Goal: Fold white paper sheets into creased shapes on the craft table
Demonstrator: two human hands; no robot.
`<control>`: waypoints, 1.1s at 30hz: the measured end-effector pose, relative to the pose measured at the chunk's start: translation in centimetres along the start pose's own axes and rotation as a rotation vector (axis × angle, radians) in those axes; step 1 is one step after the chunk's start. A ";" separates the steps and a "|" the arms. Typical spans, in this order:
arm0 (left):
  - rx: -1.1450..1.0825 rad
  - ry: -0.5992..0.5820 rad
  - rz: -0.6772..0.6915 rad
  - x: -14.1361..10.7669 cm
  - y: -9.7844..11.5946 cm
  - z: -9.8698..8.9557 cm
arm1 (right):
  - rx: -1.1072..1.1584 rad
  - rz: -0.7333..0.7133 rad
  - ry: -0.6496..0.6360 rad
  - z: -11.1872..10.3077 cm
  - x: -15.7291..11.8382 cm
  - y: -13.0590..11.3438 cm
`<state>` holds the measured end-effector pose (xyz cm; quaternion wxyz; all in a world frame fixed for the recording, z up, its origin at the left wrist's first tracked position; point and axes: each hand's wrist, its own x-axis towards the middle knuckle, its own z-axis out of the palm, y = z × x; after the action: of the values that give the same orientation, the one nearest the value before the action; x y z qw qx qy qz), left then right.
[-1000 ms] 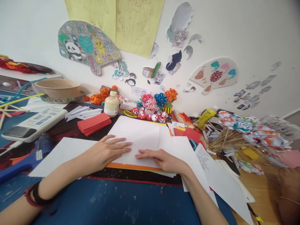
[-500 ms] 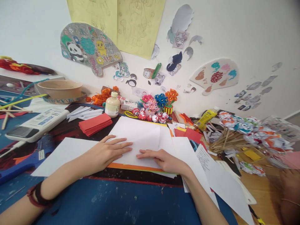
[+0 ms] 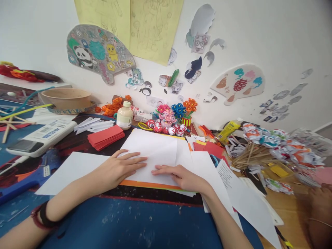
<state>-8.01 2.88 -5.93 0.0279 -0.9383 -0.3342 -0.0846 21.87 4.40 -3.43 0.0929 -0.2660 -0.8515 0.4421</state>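
A white sheet of paper (image 3: 153, 148) lies in front of me on a stack with orange and other coloured sheets (image 3: 145, 184) showing at its near edge. My left hand (image 3: 121, 168) rests flat on the sheet's left part, fingers stretched and a little spread. On the right part lies my right hand (image 3: 183, 175), its index finger extended and the other fingers partly curled beneath. Neither hand grips anything. A faint fold or edge shows in the white paper to the right. More white sheets (image 3: 70, 173) stick out under my left forearm.
Left are a blue glue gun (image 3: 33, 180), a white device (image 3: 43, 136) and a bowl (image 3: 66, 98). Behind the paper stand red paper strips (image 3: 106, 137), a glue bottle (image 3: 124, 116) and craft flowers (image 3: 171, 116). Right are a printed sheet (image 3: 246, 200), wooden sticks (image 3: 247, 155) and another person's hand (image 3: 320, 204).
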 end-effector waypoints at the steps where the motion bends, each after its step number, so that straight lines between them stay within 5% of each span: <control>1: 0.001 -0.003 0.000 0.0 0.0 0.0 | -0.001 0.000 0.001 0.0 0.0 0.0; 18: -0.110 0.050 0.147 0.6 3.0 -0.9 | -0.047 -0.035 0.071 0.6 0.3 0.4; 25: -0.158 0.126 0.097 1.1 4.0 -0.8 | 0.005 -0.017 0.044 0.3 0.4 0.4; 33: -0.291 0.050 0.074 0.1 1.9 -2.1 | -0.002 -0.035 0.054 0.4 0.6 0.0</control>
<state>-7.01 1.23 -3.83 -0.0968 -0.9417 -0.2827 -0.1545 21.23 4.41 -3.71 0.1233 -0.2630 -0.8537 0.4322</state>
